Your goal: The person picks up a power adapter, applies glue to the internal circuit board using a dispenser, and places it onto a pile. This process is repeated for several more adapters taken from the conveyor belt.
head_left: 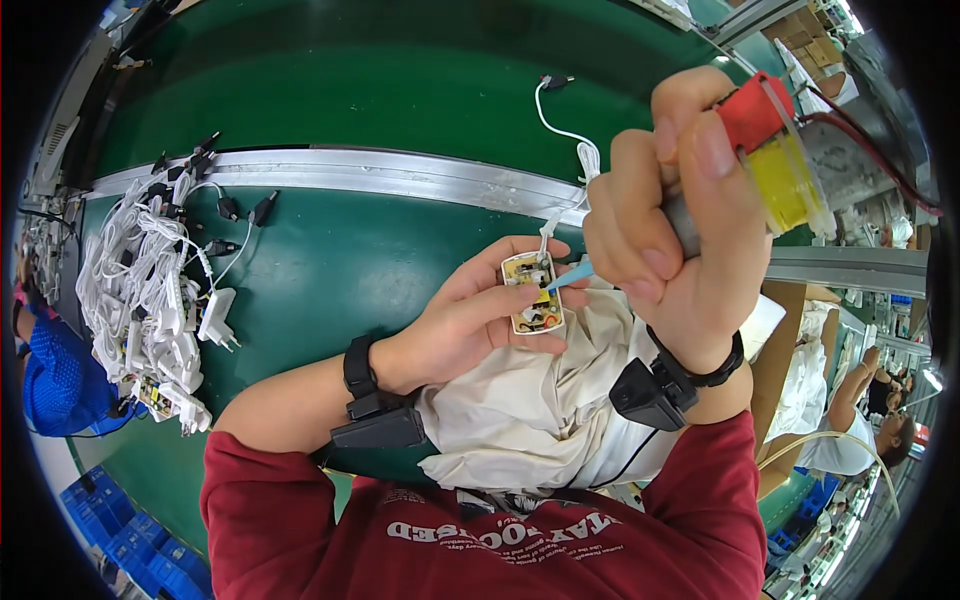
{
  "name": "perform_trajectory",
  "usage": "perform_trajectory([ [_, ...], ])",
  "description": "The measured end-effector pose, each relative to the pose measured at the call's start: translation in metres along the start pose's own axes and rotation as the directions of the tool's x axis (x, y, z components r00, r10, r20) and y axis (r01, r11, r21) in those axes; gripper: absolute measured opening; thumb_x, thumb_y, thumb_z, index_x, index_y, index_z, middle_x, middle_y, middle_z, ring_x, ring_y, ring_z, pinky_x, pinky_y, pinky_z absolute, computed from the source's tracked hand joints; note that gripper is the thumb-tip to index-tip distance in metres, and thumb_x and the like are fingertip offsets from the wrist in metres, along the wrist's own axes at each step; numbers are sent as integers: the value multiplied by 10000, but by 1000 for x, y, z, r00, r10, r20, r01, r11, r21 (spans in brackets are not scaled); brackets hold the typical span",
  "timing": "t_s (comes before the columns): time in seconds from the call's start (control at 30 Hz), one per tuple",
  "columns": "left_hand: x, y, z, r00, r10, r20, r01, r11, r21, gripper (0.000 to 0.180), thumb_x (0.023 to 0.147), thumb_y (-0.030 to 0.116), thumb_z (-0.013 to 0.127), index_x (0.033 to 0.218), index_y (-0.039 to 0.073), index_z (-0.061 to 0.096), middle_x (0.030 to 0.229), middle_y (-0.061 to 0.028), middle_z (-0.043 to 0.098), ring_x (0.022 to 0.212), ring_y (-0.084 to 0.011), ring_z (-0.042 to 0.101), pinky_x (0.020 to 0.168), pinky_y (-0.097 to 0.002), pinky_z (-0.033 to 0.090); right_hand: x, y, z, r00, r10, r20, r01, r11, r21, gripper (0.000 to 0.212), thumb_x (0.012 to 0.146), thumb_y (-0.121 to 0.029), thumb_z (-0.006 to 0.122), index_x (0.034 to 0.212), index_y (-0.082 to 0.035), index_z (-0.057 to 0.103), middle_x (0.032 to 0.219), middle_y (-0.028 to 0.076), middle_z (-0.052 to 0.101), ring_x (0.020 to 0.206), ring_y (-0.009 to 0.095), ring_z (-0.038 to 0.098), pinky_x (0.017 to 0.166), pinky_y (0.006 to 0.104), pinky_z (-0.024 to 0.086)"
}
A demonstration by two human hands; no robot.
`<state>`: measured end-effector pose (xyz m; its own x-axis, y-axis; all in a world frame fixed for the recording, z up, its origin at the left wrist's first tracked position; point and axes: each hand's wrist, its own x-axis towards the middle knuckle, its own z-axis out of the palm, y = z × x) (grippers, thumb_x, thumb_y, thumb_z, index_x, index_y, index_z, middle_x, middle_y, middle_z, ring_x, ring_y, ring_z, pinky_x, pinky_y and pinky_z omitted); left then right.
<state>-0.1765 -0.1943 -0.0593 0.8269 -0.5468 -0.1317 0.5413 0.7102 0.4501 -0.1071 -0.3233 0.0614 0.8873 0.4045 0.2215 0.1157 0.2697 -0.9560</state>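
- Here, green tabletop (340,270) spreads between metal rail (330,168) and left hand (465,318)
- One opened adapter (545,315) (circuit board (525,270) showing), gripped in the left hand
- One blue-tipped tool (780,188), clenched in the right hand (715,240)

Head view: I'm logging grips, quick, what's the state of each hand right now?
Left hand: holding a white-cased circuit board.
Right hand: closed around a blue-tipped tool.

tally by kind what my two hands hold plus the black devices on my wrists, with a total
Open white casing with circuit board, in left hand: 1
Blue-tipped tool, in right hand: 1
Black wrist devices: 2
Total: 4
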Motion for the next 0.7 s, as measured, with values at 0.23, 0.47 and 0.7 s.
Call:
perform_trajectory([
  [0.23,-1,5,-4,998,44,-44,-46,998,-53,390,938,80,422,1320,49,354,1270,-157,493,1218,-235,484,875,-388,534,-4,-4,8,999,34,-36,-34,999,2,270,976,-363,397,873,-118,347,456,-18,308,335,57,228,324,206,209],
  [0.47,-2,6,-3,997,66,-44,-69,994,-80,405,925,64,402,1324,30,349,1263,-166,497,1210,-239,489,867,-385,542,-2,0,3,999,39,31,-39,999,2,294,969,-382,410,846,-130,324,451,-13,312,333,61,233,320,209,214],
  [0.7,-1,7,-2,996,78,-42,-81,992,-100,408,928,67,393,1330,24,342,1259,-171,499,1208,-244,491,859,-385,547,-3,1,-1,997,-3,76,6,999,-33,282,970,-377,409,873,-124,329,455,-10,315,337,64,239,321,212,215],
])
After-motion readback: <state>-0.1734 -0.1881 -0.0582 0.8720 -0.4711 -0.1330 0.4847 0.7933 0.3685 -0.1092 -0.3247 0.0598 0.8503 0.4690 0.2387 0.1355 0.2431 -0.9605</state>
